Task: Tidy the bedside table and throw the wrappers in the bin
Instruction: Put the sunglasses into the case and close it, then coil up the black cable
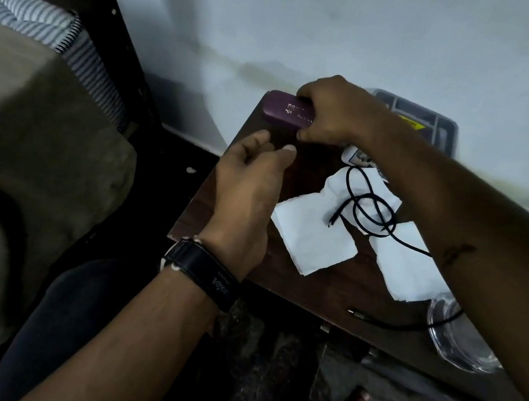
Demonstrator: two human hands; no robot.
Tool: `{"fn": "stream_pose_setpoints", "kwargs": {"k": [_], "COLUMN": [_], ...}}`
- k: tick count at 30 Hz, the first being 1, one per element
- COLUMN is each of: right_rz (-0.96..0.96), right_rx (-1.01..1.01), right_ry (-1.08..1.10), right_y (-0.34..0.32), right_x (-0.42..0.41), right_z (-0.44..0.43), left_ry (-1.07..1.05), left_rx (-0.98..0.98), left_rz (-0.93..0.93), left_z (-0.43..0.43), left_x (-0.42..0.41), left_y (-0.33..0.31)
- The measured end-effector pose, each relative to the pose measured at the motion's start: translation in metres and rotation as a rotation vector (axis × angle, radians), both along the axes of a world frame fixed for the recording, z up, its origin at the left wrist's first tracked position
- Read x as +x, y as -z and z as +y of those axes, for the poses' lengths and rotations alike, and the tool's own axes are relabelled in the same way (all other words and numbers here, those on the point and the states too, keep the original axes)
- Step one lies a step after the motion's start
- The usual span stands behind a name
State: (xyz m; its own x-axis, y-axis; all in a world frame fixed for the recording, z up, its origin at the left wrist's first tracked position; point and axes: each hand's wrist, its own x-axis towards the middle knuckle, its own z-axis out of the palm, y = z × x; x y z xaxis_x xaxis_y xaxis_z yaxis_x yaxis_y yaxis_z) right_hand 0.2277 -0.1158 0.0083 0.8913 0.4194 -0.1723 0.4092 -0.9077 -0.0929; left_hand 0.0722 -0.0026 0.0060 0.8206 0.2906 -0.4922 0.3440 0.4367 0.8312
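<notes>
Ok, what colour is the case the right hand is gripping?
The case is dark purple with pale lettering; head view.

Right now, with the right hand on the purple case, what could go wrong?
The thin black cable lies coiled across the white paper wrappers; lifting a wrapper could drag it. The clear glass dish sits at the wooden table's near edge, the cable seemingly crossing it; a tug might topple it.

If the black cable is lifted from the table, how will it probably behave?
The black cable is thin and loosely coiled, so likely floppy and light. It lies over the white papers, so lifting may drag them.
</notes>
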Motion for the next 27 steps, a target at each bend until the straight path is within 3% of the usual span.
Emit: {"fn": "stream_pose_setpoints", "kwargs": {"k": [12, 16, 21, 27], "right_rz": [0.029, -0.056, -0.197, -0.220], "right_rx": [-0.046, 0.200, 0.556, 0.736], "right_ry": [-0.053, 0.004, 0.257, 0.555], "right_y": [0.007, -0.030, -0.055, -0.036], "right_x": [0.002, -0.026, -0.088, -0.160], "right_z": [-0.007, -0.036, -0.102, -0.151], "left_ry": [0.048, 0.073, 0.123, 0.228], "left_rx": [0.006, 0.006, 0.021, 0.048], "left_rz": [0.008, 0.007, -0.011, -0.043], "left_z": [-0.003, -0.004, -0.013, -0.027], "left_x": [-0.004, -0.004, -0.005, -0.007], "left_y": [-0.007, -0.006, -0.006, -0.004]}}
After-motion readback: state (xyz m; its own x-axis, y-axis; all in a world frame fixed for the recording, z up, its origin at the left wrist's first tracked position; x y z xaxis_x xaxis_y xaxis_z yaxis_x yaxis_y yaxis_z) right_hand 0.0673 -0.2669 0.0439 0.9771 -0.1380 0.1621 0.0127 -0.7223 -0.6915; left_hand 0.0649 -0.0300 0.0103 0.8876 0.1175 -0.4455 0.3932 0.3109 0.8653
